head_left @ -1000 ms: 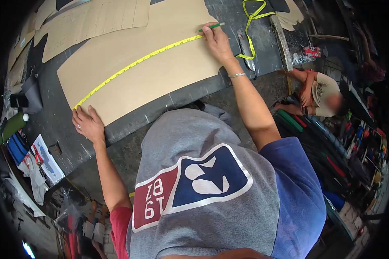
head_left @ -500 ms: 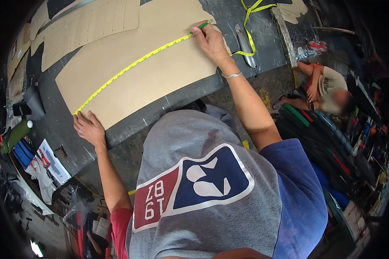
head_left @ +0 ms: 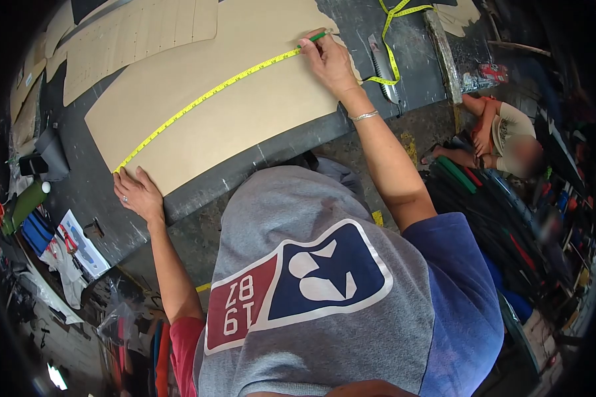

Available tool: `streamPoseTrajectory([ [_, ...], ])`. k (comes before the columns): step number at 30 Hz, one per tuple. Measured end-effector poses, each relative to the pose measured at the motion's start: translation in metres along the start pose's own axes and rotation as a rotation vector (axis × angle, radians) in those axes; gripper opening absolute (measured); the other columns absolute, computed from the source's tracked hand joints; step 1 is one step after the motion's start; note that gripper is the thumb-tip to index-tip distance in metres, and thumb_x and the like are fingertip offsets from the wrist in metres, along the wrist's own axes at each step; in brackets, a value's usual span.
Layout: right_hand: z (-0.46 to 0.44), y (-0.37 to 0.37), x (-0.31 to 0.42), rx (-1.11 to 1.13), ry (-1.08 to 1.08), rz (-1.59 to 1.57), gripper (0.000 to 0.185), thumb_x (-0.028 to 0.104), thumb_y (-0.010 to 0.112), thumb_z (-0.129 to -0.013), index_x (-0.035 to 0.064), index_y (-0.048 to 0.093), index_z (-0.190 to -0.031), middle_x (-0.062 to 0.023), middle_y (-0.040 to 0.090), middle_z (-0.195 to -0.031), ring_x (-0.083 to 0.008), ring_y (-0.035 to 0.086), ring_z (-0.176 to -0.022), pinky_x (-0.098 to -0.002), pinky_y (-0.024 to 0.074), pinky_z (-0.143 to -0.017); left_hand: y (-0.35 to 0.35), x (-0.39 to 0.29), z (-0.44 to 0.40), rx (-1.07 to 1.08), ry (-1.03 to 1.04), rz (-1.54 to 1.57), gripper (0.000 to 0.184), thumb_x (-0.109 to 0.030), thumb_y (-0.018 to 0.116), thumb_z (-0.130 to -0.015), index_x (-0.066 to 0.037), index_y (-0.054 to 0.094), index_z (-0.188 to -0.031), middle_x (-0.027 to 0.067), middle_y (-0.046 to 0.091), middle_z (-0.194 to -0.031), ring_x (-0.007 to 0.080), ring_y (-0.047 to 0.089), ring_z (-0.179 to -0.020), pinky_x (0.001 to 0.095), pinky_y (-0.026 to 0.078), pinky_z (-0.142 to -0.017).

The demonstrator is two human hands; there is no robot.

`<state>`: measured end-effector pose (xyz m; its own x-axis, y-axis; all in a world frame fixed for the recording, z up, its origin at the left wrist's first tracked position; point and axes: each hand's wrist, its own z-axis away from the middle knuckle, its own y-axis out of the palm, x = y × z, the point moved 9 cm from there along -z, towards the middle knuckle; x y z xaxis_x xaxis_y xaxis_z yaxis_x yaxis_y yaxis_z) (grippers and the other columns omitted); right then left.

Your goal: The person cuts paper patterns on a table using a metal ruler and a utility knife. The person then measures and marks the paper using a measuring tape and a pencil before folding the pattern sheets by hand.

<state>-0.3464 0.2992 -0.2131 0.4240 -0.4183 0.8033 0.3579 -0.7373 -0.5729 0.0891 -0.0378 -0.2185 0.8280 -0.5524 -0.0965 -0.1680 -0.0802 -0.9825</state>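
A large tan cardboard sheet [head_left: 245, 126] lies on the dark table, and a yellow tape measure [head_left: 208, 97] stretches across it. My left hand [head_left: 140, 195] is at the sheet's near left corner, fingertips on the tape's end and thumb apart on the cardboard. Toward the far right edge, my right hand [head_left: 332, 66] closes around a green pencil [head_left: 316, 37], with the tape running under its fingers. The tape's loose part comes out past that hand and winds over the table. To the right of the sheet lies a utility knife [head_left: 382, 69].
More cut cardboard pieces [head_left: 139, 46] lie at the back left. A worn bar [head_left: 442, 56] stands along the table's right side. A seated person [head_left: 503, 135] is on the right, near dark rolls. At left are a green bottle [head_left: 26, 206] and a printed sheet [head_left: 83, 245].
The view has shifted slightly, so the table's right side sits a little further right. Both hands keep about the same places on the cardboard and tape.
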Motion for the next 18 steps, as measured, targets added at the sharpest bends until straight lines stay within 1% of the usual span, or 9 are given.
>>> streamPoseTrajectory([
  [2, 0.000, 0.003, -0.003, 0.000, -0.025, 0.019, 0.020, 0.025, 0.069, -0.102, 0.0056, 0.068, -0.102, -0.0075, 0.070, -0.076, -0.0216, 0.061, -0.061, -0.0333, 0.0514, -0.062, 0.000, 0.000, 0.000, 0.000, 0.002, 0.000, 0.066, -0.051, 0.046, -0.107, -0.002, 0.046, -0.152, 0.0204, 0.042, -0.160, 0.0372, 0.033, -0.149, 0.0595, 0.026, -0.119],
  [5, 0.001, -0.002, 0.000, -0.019, 0.066, -0.020, 0.019, 0.026, 0.071, -0.100, 0.0078, 0.070, -0.105, -0.0080, 0.070, -0.078, -0.0220, 0.060, -0.062, -0.0312, 0.0511, -0.061, 0.000, -0.001, 0.000, -0.004, 0.001, -0.001, 0.066, -0.051, 0.047, -0.107, -0.002, 0.047, -0.151, 0.0198, 0.042, -0.161, 0.0374, 0.033, -0.150, 0.0596, 0.026, -0.119],
  [8, -0.001, -0.003, 0.002, -0.028, 0.066, -0.179, 0.022, 0.026, 0.070, -0.102, 0.0073, 0.072, -0.113, -0.0090, 0.076, -0.095, -0.0183, 0.070, -0.082, -0.0310, 0.0532, -0.072, 0.001, 0.001, 0.001, -0.005, 0.002, -0.017, 0.065, -0.050, 0.049, -0.106, -0.003, 0.048, -0.150, 0.0189, 0.042, -0.160, 0.0382, 0.033, -0.150, 0.0598, 0.026, -0.119],
  [11, 0.000, -0.002, 0.037, -0.050, -0.356, 0.004, 0.025, 0.028, 0.075, -0.096, 0.0119, 0.073, -0.115, -0.0101, 0.073, -0.098, -0.0277, 0.069, -0.091, -0.0373, 0.0541, -0.082, -0.003, -0.002, 0.001, -0.009, -0.014, -0.013, 0.064, -0.048, 0.052, -0.105, -0.003, 0.048, -0.150, 0.0181, 0.043, -0.160, 0.0396, 0.033, -0.150, 0.0602, 0.027, -0.119],
  [14, 0.008, 0.011, 0.058, 0.145, -0.479, 0.274, 0.023, 0.025, 0.074, -0.095, 0.0108, 0.073, -0.113, -0.0113, 0.073, -0.105, -0.0318, 0.068, -0.103, -0.0409, 0.0525, -0.091, -0.006, 0.000, 0.000, -0.001, -0.017, 0.026, 0.065, -0.047, 0.056, -0.103, -0.004, 0.047, -0.151, 0.0181, 0.041, -0.161, 0.0390, 0.033, -0.150, 0.0599, 0.027, -0.120],
  [16, 0.006, 0.016, 0.052, 0.230, -0.488, 0.249, 0.023, 0.025, 0.075, -0.094, 0.0096, 0.073, -0.111, -0.0127, 0.073, -0.106, -0.0334, 0.068, -0.102, -0.0411, 0.0529, -0.091, -0.021, -0.001, 0.001, -0.096, -0.030, 0.169, 0.068, -0.047, 0.060, -0.101, -0.004, 0.047, -0.152, 0.0201, 0.038, -0.161, 0.0388, 0.033, -0.151, 0.0612, 0.027, -0.119],
  [17, 0.003, 0.016, 0.049, 0.270, -0.492, 0.246, 0.024, 0.024, 0.075, -0.093, 0.0090, 0.073, -0.111, -0.0134, 0.073, -0.106, -0.0342, 0.068, -0.102, -0.0413, 0.0532, -0.091, -0.023, 0.005, 0.000, -0.111, -0.078, 0.174, 0.075, -0.046, 0.068, -0.098, -0.004, 0.044, -0.154, 0.0221, 0.038, -0.161, 0.0383, 0.035, -0.151, 0.0521, 0.032, -0.119],
  [18, -0.006, 0.011, 0.044, 0.300, -0.431, 0.179, 0.023, 0.025, 0.075, -0.094, 0.0079, 0.073, -0.110, -0.0142, 0.073, -0.107, -0.0339, 0.069, -0.102, -0.0413, 0.0534, -0.092, -0.031, 0.009, -0.001, -0.140, -0.116, 0.278, 0.075, -0.042, 0.071, -0.097, -0.003, 0.043, -0.155, 0.0227, 0.038, -0.160, 0.0390, 0.035, -0.151, 0.0516, 0.032, -0.120],
])
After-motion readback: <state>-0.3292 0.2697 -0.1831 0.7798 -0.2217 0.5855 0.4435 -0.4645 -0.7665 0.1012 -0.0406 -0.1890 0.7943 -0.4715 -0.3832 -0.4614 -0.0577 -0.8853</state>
